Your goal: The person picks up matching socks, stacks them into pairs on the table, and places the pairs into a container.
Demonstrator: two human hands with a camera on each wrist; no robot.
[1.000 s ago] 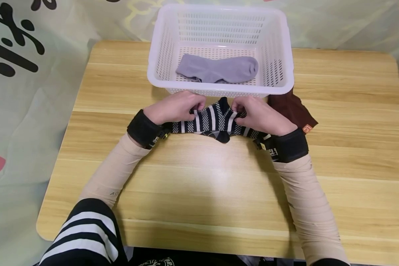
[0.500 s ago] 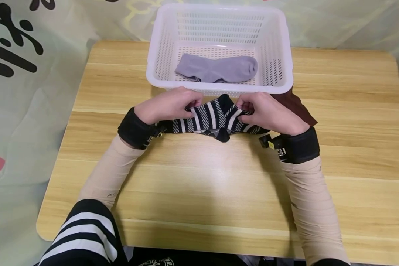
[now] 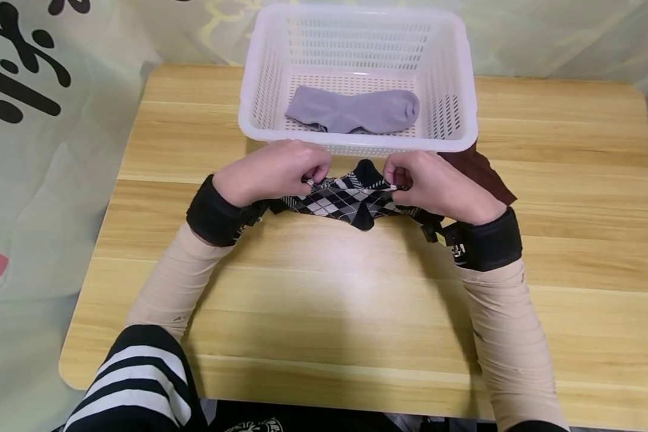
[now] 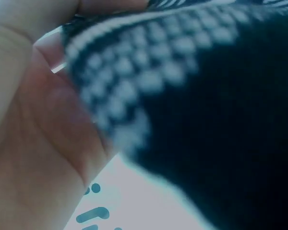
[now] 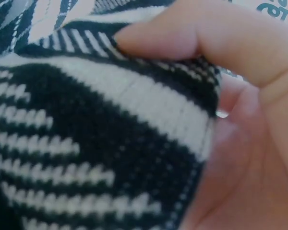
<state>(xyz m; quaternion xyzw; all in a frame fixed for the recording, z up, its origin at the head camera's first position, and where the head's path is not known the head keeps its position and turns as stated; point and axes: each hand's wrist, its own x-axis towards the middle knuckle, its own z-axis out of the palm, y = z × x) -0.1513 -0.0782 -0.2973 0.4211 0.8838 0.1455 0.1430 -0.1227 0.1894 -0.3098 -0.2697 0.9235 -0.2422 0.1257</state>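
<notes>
A patterned sock (image 3: 335,201) in black, white and grey stretches sideways between the two hands, just on the near side of the basket; whether a second sock lies beneath it cannot be told. Argyle diamonds show across its middle, with a black patch at 12 o'clock and another at 6.

The left hand (image 3: 281,171) pinches the sock's far edge between thumb and fingers, so from that hand the exposed middle lies towards 3 to 4 o'clock. The right hand (image 3: 432,183) pinches the same edge further along, and from there the middle lies at about 9 o'clock. Each hand also covers part of the fabric towards its end. In the blurred left wrist view, the sock fills the space from 12 round to 5 o'clock, the palm at 9. In the right wrist view the thumb presses on the fabric near 12 o'clock, with the palm at 4.

Further out, a white perforated basket (image 3: 356,141) stands at 12 o'clock from the sock, a lilac-grey sock (image 3: 351,111) lying flat inside. Brown cloth (image 3: 480,171) shows between 2 and 3 o'clock, partly hidden by the basket's corner and the right hand. Black wristbands (image 3: 216,213) circle both wrists. The wood-grain table (image 3: 324,312) spreads towards 6 o'clock.
</notes>
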